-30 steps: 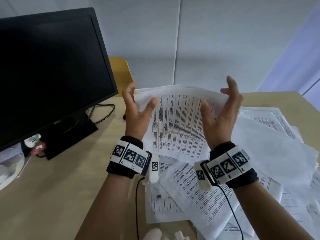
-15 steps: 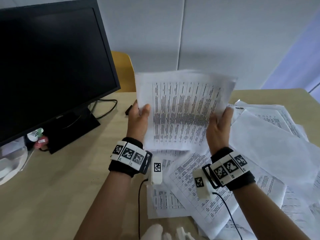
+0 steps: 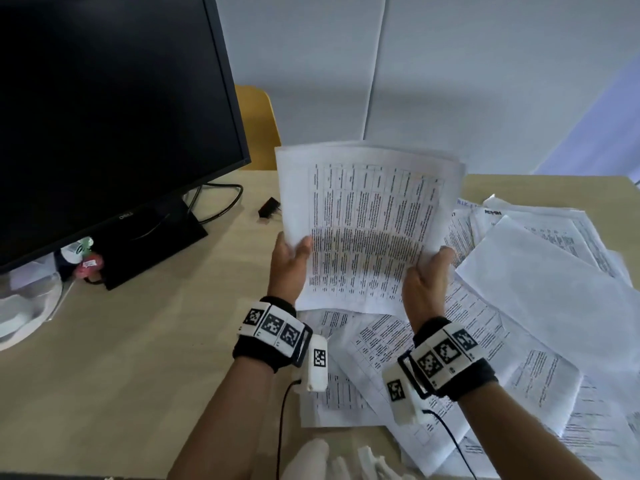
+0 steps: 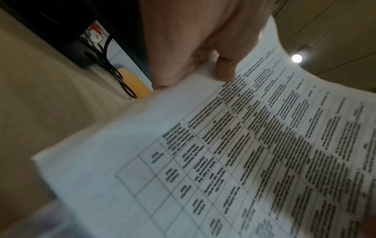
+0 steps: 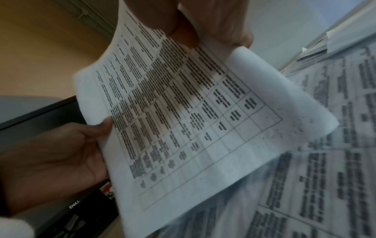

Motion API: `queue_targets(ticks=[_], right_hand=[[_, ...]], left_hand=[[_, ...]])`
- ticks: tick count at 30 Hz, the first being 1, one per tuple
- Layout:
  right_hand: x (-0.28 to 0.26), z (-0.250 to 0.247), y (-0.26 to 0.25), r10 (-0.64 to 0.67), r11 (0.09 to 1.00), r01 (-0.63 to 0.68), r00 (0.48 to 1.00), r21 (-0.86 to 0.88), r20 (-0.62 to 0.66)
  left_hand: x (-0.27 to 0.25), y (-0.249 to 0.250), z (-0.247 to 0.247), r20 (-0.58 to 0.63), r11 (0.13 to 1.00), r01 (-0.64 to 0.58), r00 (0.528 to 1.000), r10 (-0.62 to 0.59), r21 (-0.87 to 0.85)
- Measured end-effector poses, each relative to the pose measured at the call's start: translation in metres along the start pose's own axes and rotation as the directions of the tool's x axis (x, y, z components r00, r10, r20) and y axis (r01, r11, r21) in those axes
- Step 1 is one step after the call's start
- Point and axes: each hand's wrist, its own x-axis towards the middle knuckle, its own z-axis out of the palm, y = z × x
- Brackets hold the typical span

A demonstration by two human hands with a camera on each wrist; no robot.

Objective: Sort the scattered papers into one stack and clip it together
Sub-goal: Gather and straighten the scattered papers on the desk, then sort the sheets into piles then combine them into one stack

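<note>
A thin stack of printed table sheets (image 3: 367, 223) stands nearly upright above the desk, held between both hands. My left hand (image 3: 289, 261) grips its left edge, thumb on the front; the left wrist view shows that thumb (image 4: 225, 69) pressed on the stack (image 4: 223, 153). My right hand (image 3: 427, 271) grips the right edge, and in the right wrist view its fingers pinch the stack (image 5: 183, 112) from above. Many loose printed sheets (image 3: 519, 306) lie scattered on the desk beneath and to the right. A small black binder clip (image 3: 268, 206) lies on the desk left of the stack.
A black monitor (image 3: 104, 116) on its stand (image 3: 152, 244) fills the left side, with cables behind. The wooden desk (image 3: 121, 358) shows bare on the left. A yellow chair back (image 3: 258, 126) stands beyond the desk. White gloves (image 3: 311, 459) lie at the near edge.
The hands went from open-fingered around the sheets to gripping their lower side edges. The stack was lifted upright and now sits slightly lower and tilted right.
</note>
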Motion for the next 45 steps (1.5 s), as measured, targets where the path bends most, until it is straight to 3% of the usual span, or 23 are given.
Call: queue_targets(ticks=[4,7,10,12,16,18,25,28,30,32,34,36,39,42,45], right_hand=[[0.006,0.021,-0.012,-0.022,0.999,0.025,0.998,-0.047,0.065],[0.003,0.049,-0.009,0.01,0.995,0.014,0.967,-0.095,0.253],[-0.003,0.074,0.001,0.1,0.951,0.049,0.885,-0.304,0.455],[-0.008,0.085,0.01,0.211,0.927,0.017,0.801,-0.375,0.56],[-0.018,0.098,0.025,0.33,0.842,0.116,0.663,-0.528,0.672],[-0.023,0.097,0.027,0.34,0.809,0.173,0.643,-0.562,0.687],[-0.025,0.082,0.023,0.312,0.794,0.23,0.641,-0.563,0.702],[-0.006,0.061,0.022,0.281,0.814,0.182,0.708,-0.552,0.648],[0.013,0.038,0.025,0.261,0.812,0.155,0.767,-0.563,0.587],[0.032,0.009,0.031,0.264,0.801,0.108,0.819,-0.589,0.51],[0.051,-0.024,0.04,0.289,0.766,0.057,0.859,-0.641,0.422],[0.066,-0.057,0.051,0.329,0.712,0.009,0.879,-0.703,0.345],[0.076,-0.1,0.065,0.377,0.642,-0.02,0.879,-0.766,0.293],[0.075,-0.131,0.075,0.394,0.554,0.017,0.875,-0.832,0.281],[0.073,-0.153,0.087,0.404,0.455,0.037,0.882,-0.89,0.243]], left_hand=[[0.019,0.015,-0.026,-0.216,0.99,-0.055,0.973,0.083,0.132],[0.038,0.013,-0.061,-0.303,0.962,0.004,0.949,0.082,0.273],[0.052,-0.006,-0.098,-0.355,0.896,0.16,0.935,-0.003,0.413],[0.052,-0.02,-0.117,-0.373,0.852,0.251,0.925,-0.072,0.459],[0.047,-0.045,-0.135,-0.399,0.775,0.387,0.897,-0.191,0.499],[0.042,-0.056,-0.135,-0.417,0.75,0.43,0.88,-0.226,0.502],[0.03,-0.056,-0.122,-0.528,0.609,0.55,0.815,-0.24,0.571],[0.031,-0.036,-0.1,-0.538,0.617,0.512,0.827,-0.165,0.598],[0.032,-0.025,-0.073,-0.426,0.644,0.379,0.9,-0.09,0.665],[0.028,-0.019,-0.038,-0.229,0.673,0.19,0.973,-0.032,0.715],[0.019,-0.016,0.003,-0.034,0.689,0.042,0.999,-0.025,0.724],[0.006,-0.018,0.044,0.121,0.664,-0.038,0.989,-0.08,0.747],[-0.01,-0.03,0.093,0.222,0.567,-0.067,0.952,-0.209,0.821],[-0.022,-0.048,0.125,0.181,0.389,-0.038,0.923,-0.34,0.92],[-0.034,-0.058,0.143,0.132,0.234,-0.054,0.934,-0.332,0.971]])
